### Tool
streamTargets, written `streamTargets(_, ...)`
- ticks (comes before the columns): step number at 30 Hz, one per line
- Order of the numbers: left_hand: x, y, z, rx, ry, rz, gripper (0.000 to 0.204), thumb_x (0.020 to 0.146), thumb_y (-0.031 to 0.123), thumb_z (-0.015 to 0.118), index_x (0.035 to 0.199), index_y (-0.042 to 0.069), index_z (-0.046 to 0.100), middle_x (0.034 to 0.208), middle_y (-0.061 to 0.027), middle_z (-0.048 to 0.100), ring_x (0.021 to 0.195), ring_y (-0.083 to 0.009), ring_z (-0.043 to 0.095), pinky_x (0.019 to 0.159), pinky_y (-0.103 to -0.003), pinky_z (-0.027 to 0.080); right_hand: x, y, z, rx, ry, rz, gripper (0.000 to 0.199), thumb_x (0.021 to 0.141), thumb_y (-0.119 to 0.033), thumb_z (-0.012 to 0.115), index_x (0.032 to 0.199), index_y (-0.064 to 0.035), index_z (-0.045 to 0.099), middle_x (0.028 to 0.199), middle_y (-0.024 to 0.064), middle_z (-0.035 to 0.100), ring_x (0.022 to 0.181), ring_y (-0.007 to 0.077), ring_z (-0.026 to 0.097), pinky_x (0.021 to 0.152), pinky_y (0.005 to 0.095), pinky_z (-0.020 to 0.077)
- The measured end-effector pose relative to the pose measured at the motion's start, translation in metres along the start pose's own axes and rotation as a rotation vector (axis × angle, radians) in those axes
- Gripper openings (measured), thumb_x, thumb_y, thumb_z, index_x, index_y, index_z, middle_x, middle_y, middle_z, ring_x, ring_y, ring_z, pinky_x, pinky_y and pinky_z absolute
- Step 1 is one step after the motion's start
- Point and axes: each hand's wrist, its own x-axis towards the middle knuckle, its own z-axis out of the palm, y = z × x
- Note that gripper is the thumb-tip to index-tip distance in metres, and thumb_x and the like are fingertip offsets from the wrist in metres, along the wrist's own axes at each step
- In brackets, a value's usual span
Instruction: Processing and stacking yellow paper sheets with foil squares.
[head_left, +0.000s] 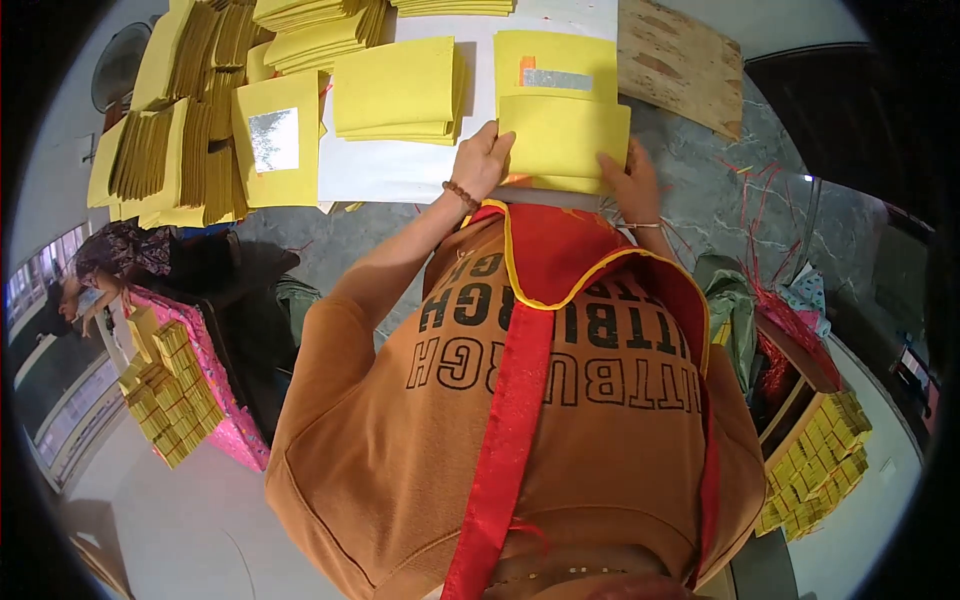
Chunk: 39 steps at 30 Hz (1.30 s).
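Note:
Both my hands are at the near corner of a white table. My left hand pinches the left edge of a folded yellow paper sheet, its fingers partly hidden. At the opposite edge my right hand grips the same sheet with the thumb on top, slightly blurred. Underneath and beyond it lies another yellow sheet bearing a silver foil strip and an orange patch. Left of my hands rests a neat pile of plain yellow sheets. Farther left is a yellow sheet with a silver square.
Thick stacks of folded yellow paper crowd the table's left side. A wooden board adjoins the table at the right. More yellow bundles stand low at the right. Another person works at a pink-covered table at the left.

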Motion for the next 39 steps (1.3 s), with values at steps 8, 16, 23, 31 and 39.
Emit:
streamTargets(8, 0.007, 0.016, -0.002, 0.261, 0.085, -0.082, 0.029, 0.086, 0.027, 0.050, 0.082, -0.001, 0.050, 0.065, -0.0231, 0.057, 0.064, -0.0396, 0.057, 0.056, -0.046, 0.042, 0.013, -0.019, 0.011, -0.161, 0.115, 0.011, 0.054, 0.080, -0.013, 0.062, 0.128, -0.0080, 0.038, 0.083, 0.0088, 0.063, 0.072, 0.0118, 0.059, 0.065, 0.0248, 0.0451)
streamTargets(16, 0.016, 0.008, 0.000, 0.250, 0.114, -0.089, 0.031, 0.085, 0.031, 0.051, 0.085, 0.000, 0.050, 0.065, -0.0238, 0.057, 0.063, -0.0411, 0.056, 0.057, -0.047, 0.043, 0.025, -0.010, 0.016, -0.373, 0.219, 0.032, 0.049, 0.078, -0.015, 0.064, 0.122, -0.0098, 0.044, 0.077, 0.0075, 0.061, 0.067, 0.0127, 0.058, 0.059, 0.0275, 0.0445)
streamTargets(23, 0.008, 0.032, -0.007, 0.115, 0.181, -0.114, 0.027, 0.084, 0.023, 0.055, 0.099, 0.001, 0.051, 0.075, -0.0178, 0.060, 0.067, -0.0349, 0.059, 0.058, -0.042, 0.045, 0.025, -0.014, 0.016, -0.381, 0.194, 0.111, 0.048, 0.075, -0.029, 0.062, 0.118, -0.0162, 0.046, 0.095, 0.0155, 0.062, 0.086, 0.0323, 0.061, 0.073, 0.0407, 0.0456)
streamTargets(31, -0.004, 0.054, -0.003, 0.543, 0.169, 0.626, 0.034, 0.082, 0.015, 0.055, 0.115, 0.006, 0.051, 0.120, -0.0140, 0.049, 0.111, -0.0324, 0.043, 0.090, -0.043, 0.034, 0.024, -0.005, 0.020, -0.387, 0.242, -0.013, 0.044, 0.077, -0.028, 0.060, 0.117, -0.0158, 0.046, 0.096, 0.0170, 0.062, 0.087, 0.0356, 0.060, 0.071, 0.0423, 0.0459)
streamTargets(39, 0.018, 0.018, 0.031, 0.853, 0.004, 0.681, 0.049, 0.086, 0.038, 0.048, 0.129, 0.016, 0.042, 0.134, -0.0122, 0.038, 0.123, -0.0307, 0.034, 0.100, -0.043, 0.027, 0.015, -0.018, 0.020, -0.478, 0.214, -0.065, 0.036, 0.077, -0.031, 0.062, 0.109, -0.0169, 0.055, 0.099, 0.0125, 0.062, 0.087, 0.0363, 0.059, 0.071, 0.0430, 0.0457)
